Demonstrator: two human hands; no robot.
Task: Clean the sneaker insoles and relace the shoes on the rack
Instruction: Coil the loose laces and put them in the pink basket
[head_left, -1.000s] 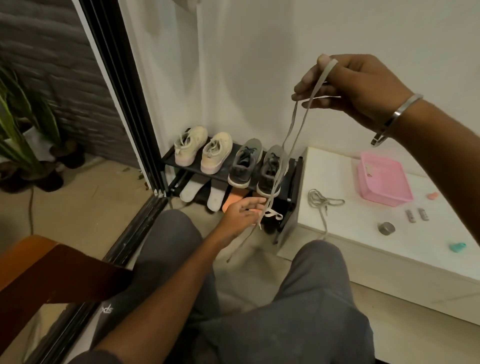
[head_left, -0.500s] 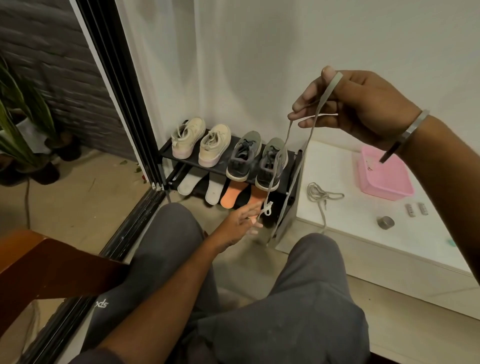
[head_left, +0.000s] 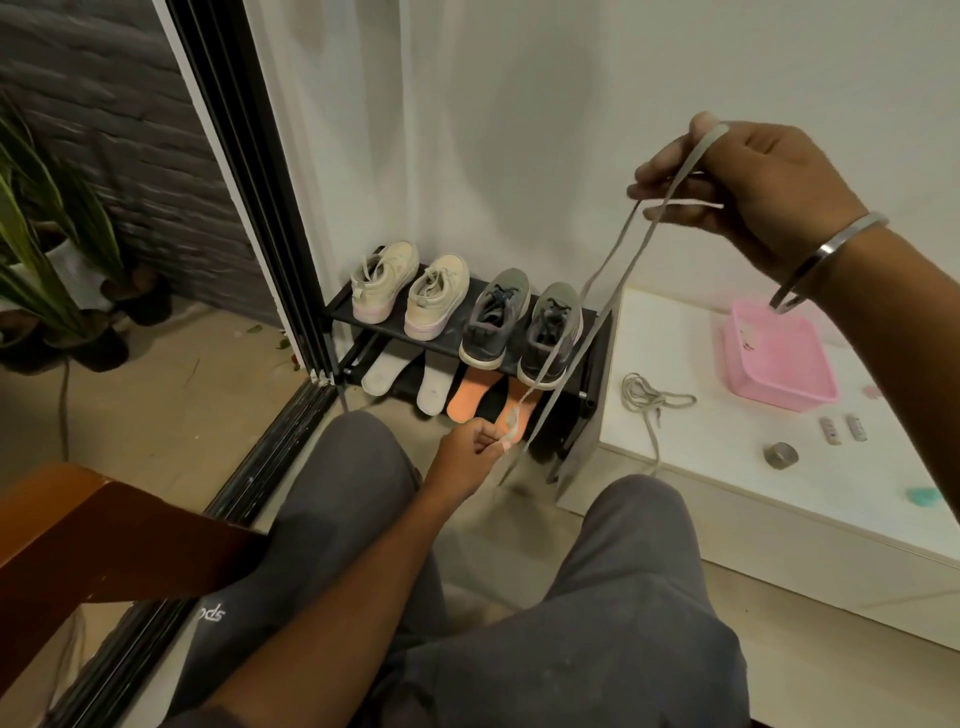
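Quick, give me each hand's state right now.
Left hand: pinching the low end of the lace.
Right hand: gripping the same lace up high.

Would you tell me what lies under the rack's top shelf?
Under the top shelf lie two white insoles and two orange insoles; their far ends are hidden beneath it.

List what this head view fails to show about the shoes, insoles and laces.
- Insoles: far ends hidden under the rack's top shelf.
- Grey sneakers: eyelets too small to tell if laced.
- Lace: its pinched stretch is hidden inside the left hand.
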